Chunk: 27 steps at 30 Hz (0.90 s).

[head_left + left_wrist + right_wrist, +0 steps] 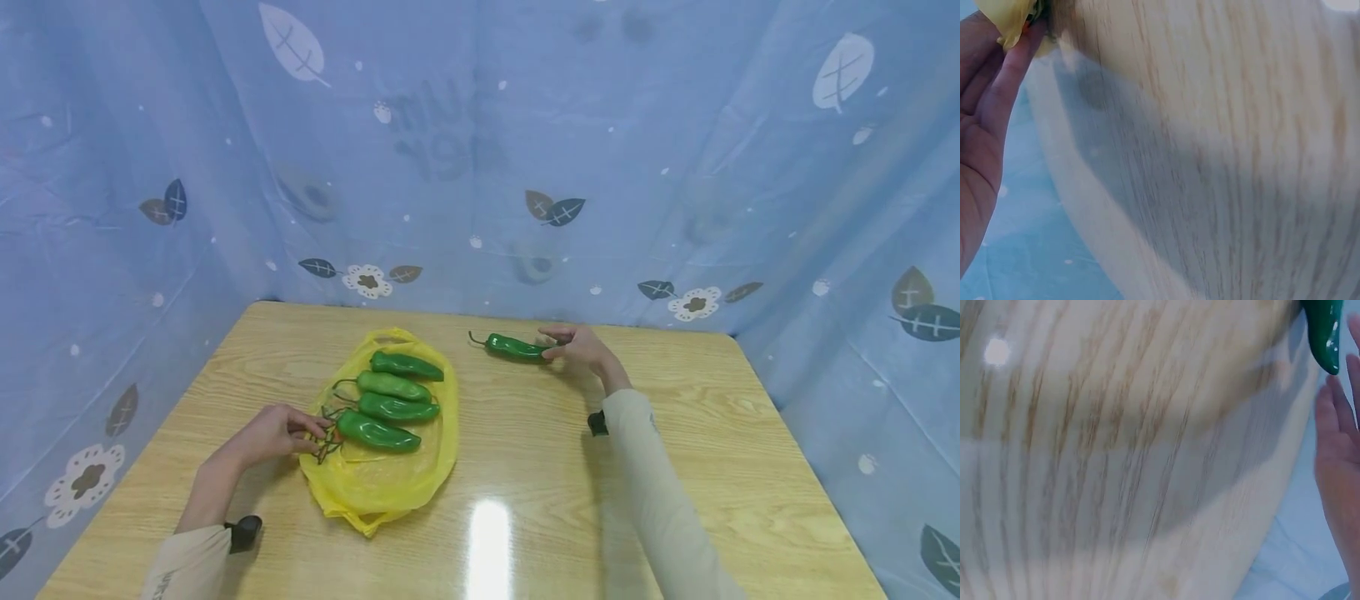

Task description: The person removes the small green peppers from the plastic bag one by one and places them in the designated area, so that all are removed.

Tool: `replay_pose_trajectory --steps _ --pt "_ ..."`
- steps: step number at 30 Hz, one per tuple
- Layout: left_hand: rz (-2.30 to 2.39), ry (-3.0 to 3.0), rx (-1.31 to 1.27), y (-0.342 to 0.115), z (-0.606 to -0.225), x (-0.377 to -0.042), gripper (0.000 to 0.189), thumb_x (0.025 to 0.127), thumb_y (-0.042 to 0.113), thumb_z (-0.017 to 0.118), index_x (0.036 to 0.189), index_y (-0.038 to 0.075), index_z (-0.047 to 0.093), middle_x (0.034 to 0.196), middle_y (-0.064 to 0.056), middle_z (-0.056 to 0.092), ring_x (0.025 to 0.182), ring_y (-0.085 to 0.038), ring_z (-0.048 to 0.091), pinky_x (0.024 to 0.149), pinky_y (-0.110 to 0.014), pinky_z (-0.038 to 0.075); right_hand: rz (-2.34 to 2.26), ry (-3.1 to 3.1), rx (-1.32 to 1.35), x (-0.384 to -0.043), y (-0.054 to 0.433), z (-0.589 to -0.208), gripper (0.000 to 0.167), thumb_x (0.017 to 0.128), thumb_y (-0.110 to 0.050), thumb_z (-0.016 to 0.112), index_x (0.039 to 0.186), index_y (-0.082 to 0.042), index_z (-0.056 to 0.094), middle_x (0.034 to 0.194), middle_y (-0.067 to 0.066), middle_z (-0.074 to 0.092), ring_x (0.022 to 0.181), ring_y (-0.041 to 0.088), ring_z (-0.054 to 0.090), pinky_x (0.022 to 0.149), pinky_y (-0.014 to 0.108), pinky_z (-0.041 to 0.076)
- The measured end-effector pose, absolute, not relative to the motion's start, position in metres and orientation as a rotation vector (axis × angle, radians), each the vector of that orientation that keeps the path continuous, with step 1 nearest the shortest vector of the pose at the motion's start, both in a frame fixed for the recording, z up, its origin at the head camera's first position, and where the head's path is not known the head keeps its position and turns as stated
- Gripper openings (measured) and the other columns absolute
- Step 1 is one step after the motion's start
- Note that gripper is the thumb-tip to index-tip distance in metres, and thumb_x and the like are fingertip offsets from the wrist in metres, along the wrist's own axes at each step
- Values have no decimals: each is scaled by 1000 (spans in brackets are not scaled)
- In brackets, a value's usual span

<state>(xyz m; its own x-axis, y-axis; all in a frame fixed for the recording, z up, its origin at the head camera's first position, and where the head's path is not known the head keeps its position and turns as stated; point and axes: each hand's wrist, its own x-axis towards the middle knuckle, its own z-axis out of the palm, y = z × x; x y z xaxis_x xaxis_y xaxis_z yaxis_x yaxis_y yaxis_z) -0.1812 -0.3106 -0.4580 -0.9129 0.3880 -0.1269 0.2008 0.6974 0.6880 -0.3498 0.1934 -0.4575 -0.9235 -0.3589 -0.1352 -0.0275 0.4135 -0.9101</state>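
The left sleeve point(191, 560) and right sleeve point(663, 492) are pale beige, the left bearing small greyish lettering point(162, 585). A black device point(244, 533) shows at each cuff.

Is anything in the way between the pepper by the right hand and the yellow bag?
Nothing visible is: only tabletop lies between the lone green pepper and the yellow bag. The right hand is at the pepper's tip, away from the bag.

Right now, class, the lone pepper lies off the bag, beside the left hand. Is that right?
Not quite: the head view shows the lone pepper beside the right hand, not the left hand. It does lie off the bag.
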Motion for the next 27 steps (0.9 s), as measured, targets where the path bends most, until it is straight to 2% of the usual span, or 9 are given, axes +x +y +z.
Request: replay_pose_trajectory --steps 4,7,10,12,14,19,27 --pt "1002 2657 491 -310 -457 -182 13 79 9 78 92 6 76 115 -18 67 102 -36 64 74 -25 54 -1678 2441 -292 -346 197 -453 44 92 -9 66 132 4 55 137 24 50 126 36 47 106 49 38" --pt "1001 2655 492 -308 -456 -181 14 79 9 77 92 6 76 115 -18 67 103 -36 64 77 -29 56 -1876 2457 -313 -341 198 -454 41 93 -11 65 129 8 56 128 28 56 116 27 58 101 40 45" --pt "1018 2646 480 -309 -456 -181 15 79 7 77 93 5 75 116 -19 66 104 -38 63 81 -36 56 -2075 2404 -369 -335 197 -455 40 92 -10 65 126 10 57 122 22 62 105 15 64 95 29 50" --pt "1021 2647 470 -310 -457 -182 15 79 7 77 94 4 75 116 -20 66 105 -38 63 83 -39 55 -2172 2337 -426 -330 194 -457 38 91 -6 65 125 12 57 119 18 65 102 12 66 91 23 51" --pt "1016 2654 470 -312 -457 -183 15 80 8 77 94 5 76 116 -19 66 104 -37 63 83 -39 55 -2218 2283 -474 -325 191 -458 37 90 -2 65 123 13 58 116 16 67 102 16 66 90 22 51" --pt "999 2690 536 -314 -457 -182 14 79 14 78 91 8 77 113 -16 68 100 -33 66 78 -37 56 -2241 2204 -538 -311 184 -461 35 88 2 66 121 14 59 120 32 57 107 30 63 89 26 52" --pt "1001 2672 479 -311 -456 -181 14 79 10 78 92 8 76 114 -16 67 103 -36 64 82 -41 55 -2183 2145 -627 -284 176 -462 35 89 3 65 121 15 58 121 36 54 107 26 64 90 28 52"
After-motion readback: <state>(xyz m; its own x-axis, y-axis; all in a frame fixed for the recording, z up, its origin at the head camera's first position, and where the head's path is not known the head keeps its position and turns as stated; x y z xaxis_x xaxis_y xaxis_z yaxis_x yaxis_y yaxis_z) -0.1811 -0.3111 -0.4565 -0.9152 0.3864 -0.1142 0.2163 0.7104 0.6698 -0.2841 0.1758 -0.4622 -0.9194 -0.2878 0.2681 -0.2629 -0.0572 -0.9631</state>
